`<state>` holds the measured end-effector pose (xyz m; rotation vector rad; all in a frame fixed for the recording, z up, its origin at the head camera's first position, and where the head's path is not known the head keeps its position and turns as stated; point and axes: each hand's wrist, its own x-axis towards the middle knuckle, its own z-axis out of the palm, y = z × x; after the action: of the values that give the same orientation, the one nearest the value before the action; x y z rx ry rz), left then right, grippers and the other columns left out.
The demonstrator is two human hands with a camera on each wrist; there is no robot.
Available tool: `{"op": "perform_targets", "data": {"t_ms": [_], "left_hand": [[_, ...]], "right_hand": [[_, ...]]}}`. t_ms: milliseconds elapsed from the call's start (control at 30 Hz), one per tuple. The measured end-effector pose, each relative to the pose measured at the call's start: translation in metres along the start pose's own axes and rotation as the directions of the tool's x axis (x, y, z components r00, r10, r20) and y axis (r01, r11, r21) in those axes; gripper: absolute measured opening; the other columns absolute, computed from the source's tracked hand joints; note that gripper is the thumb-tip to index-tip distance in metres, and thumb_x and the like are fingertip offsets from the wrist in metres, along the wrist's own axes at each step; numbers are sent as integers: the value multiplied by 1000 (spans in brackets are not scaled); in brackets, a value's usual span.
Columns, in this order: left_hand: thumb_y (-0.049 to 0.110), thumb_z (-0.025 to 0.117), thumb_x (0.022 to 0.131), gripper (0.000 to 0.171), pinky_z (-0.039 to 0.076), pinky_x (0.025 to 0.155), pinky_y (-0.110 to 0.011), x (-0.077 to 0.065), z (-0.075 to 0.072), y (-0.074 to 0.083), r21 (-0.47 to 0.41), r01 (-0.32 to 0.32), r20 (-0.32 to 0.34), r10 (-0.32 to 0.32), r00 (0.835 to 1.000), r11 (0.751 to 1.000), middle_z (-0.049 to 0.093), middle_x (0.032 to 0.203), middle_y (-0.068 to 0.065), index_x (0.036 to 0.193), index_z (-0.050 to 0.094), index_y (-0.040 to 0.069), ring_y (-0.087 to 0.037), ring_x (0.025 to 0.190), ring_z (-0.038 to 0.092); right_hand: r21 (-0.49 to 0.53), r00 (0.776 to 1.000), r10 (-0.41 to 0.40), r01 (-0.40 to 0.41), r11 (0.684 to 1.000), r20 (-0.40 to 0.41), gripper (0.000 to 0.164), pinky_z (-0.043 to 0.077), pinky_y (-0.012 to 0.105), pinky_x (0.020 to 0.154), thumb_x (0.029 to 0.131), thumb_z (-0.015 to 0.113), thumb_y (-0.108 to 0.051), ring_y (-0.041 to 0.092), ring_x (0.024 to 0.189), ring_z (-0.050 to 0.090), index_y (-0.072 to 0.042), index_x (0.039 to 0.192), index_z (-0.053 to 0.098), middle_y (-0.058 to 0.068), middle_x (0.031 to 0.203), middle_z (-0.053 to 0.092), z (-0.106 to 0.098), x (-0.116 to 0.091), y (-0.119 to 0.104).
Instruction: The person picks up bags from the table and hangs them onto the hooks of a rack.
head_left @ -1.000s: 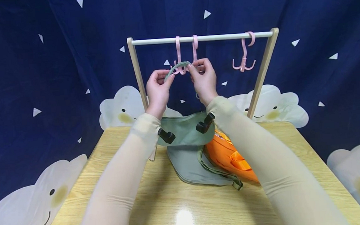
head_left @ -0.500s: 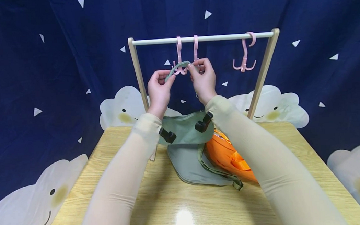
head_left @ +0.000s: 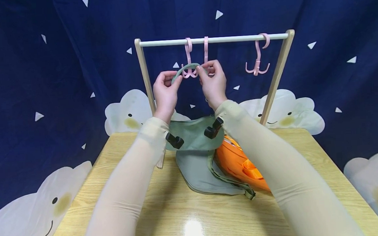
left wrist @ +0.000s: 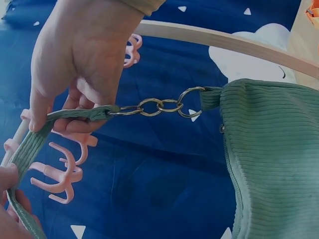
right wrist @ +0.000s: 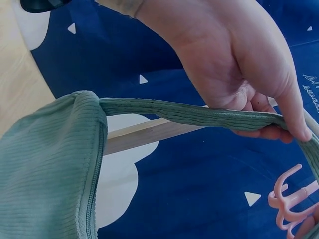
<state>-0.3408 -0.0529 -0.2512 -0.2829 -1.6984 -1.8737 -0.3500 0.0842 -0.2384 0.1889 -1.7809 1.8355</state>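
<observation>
Down on the wooden table [head_left: 168,209], an orange bag [head_left: 229,160] lies just beside a grey bag [head_left: 195,173]! Behind hangs a navy curtain [head_left: 102,26], dotted with white triangles [head_left: 218,14], smiling clouds [head_left: 282,105] lower down.

Bright, even light across the head view, and there's white glare flaring off the table's [head_left: 169,224] near edge, soft shadows beside both sleeves [head_left: 128,186]! Over to the wrist views: dimmer, hazier, the left bending the post [left wrist: 224,39] into a curve, the bag's [right wrist: 47,169] ribs sharp.
</observation>
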Motion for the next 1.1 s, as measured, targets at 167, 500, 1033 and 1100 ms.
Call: {"op": "perform_targets", "data": {"t_ms": [167,500,1033,1100], "left_hand": [[0,73,93,23,47,74,-17,3,-4,1,-15,-5,-14,5,1000,1000,64,95,0,114,67,-7,-4,78,57],[1,73,93,23,45,73,-17,5,-8,-3,-13,10,-35,-11,999,1000,63,92,3,113,68,-9,-5,78,56],[5,70,97,23,44,76,-17,5,-11,-8,16,68,-32,-68,997,998,66,99,-3,116,69,-7,-10,87,56],[5,70,97,23,45,76,-17,5,-11,-8,18,73,-33,-73,997,997,66,98,-3,116,69,-6,-10,87,57]], "right_hand": [[-21,1000,-13,13,1000,20,13,50,21,65,98,71,-15,8,66,56,-7,102,61,-3,80,53,2,-2,0],[-76,998,-40,43,996,41,18,52,20,65,97,72,-15,7,68,55,-2,105,61,-4,81,52,9,-6,1],[-150,997,-48,56,987,58,20,56,22,72,97,73,-18,7,70,58,-3,106,63,-3,83,54,11,-7,5],[-157,997,-47,56,986,58,20,56,22,71,97,73,-19,8,70,58,-3,105,63,-3,83,54,11,-7,5]]}}
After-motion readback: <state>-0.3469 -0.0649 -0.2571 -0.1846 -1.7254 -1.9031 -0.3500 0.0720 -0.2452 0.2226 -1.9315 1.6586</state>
